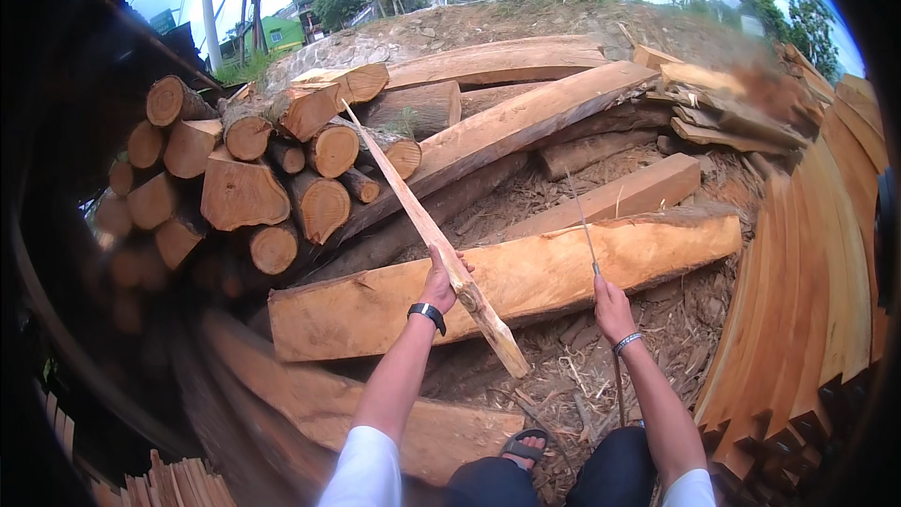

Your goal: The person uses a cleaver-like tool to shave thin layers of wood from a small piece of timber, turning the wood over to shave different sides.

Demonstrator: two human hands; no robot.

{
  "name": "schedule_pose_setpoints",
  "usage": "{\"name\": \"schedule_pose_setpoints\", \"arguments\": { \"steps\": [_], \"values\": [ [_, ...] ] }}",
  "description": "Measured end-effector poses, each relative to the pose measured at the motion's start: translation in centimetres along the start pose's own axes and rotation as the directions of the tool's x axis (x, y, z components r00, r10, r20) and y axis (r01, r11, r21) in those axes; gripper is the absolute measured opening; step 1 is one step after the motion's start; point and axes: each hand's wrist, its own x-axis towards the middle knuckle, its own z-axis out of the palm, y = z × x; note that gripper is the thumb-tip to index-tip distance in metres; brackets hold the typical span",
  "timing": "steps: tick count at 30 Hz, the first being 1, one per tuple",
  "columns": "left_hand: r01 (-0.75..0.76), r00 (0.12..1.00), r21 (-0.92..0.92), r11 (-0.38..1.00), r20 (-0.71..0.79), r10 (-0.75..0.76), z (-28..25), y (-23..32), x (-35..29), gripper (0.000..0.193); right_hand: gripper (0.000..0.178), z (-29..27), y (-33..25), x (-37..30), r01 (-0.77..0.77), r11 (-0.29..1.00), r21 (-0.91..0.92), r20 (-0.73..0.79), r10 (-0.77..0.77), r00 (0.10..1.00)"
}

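Note:
My left hand (437, 285), with a dark band at its wrist, is closed round a long split strip of wood (404, 197). The strip slants from a thin pointed tip at the far left to a thicker, knotted end near my feet. To the right, my right hand (614, 308) is closed round the grip of a long knife (584, 225). Its narrow blade points up and away, seen almost edge-on, and stands apart from the strip. Behind both hands lies a thick squared beam (526, 268) with a rough bark edge; the strip passes in front of it.
Cut logs (244, 192) are stacked at the left. Beyond the beam lie a smaller timber (610, 197) and a long plank (535, 127). Sawn boards (798, 272) lean along the right. Bark and wood chips (582, 366) litter the ground round my sandalled foot (524, 448).

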Motion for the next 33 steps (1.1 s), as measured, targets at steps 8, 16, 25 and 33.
{"name": "schedule_pose_setpoints", "arguments": {
  "steps": [8, 16, 25, 33],
  "values": [
    [0.025, 0.998, 0.243, 0.970, -0.061, -0.011, -0.5, 2.7, -0.1, 0.085, 0.056, -0.2, 1.1, -3.0, 0.071, 0.984, 0.163, -0.269, -0.025, 0.963],
    [0.270, 0.945, 0.483, 0.833, 0.034, -0.326, 3.2, 2.8, -3.4, 0.064, 0.046, -0.8, 6.6, -4.4, -0.011, 0.961, 0.278, -0.184, 0.064, 0.981],
    [0.635, 0.619, 0.624, 0.456, -0.057, -0.783, 2.1, -4.7, -9.2, 0.052, 0.039, 3.8, 9.7, -7.3, -0.056, 0.891, 0.451, -0.095, 0.110, 0.989],
    [0.555, 0.424, 0.821, 0.135, -0.139, -0.895, -3.3, -10.8, -14.3, 0.059, 0.049, 6.9, 15.5, -9.7, -0.240, 0.839, 0.488, -0.280, 0.411, 0.867]
  ]
}}
